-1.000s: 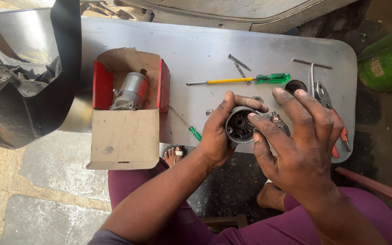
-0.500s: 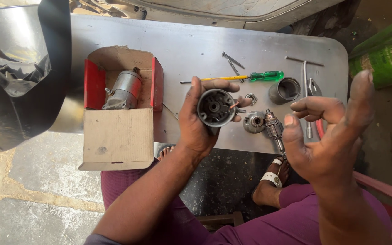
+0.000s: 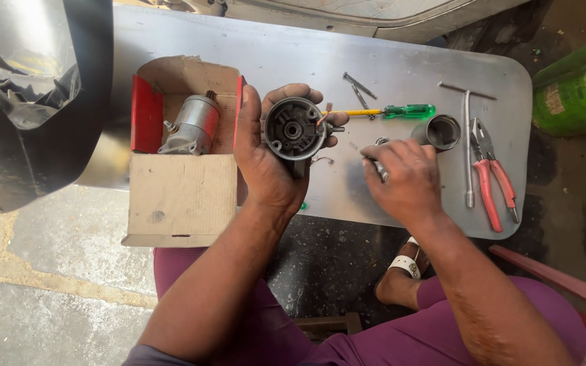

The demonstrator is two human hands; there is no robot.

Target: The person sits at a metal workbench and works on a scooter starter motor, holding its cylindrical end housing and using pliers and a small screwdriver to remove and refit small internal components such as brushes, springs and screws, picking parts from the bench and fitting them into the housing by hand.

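Above table (image 3: 401,74), right of box (image 3: 181,196): left hand (image 3: 266,156) clamped around motor cap (image 3: 294,129), open face up. Looks heavy, stiff metal; grip by outer rim. Right hand (image 3: 408,179) closed on small metal part (image 3: 380,168), right of cap, near screwdriver (image 3: 384,111).

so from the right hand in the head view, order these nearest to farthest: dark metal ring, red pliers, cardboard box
1. dark metal ring, just above the right hand
2. red pliers, off to the right
3. cardboard box, far left, past the left hand
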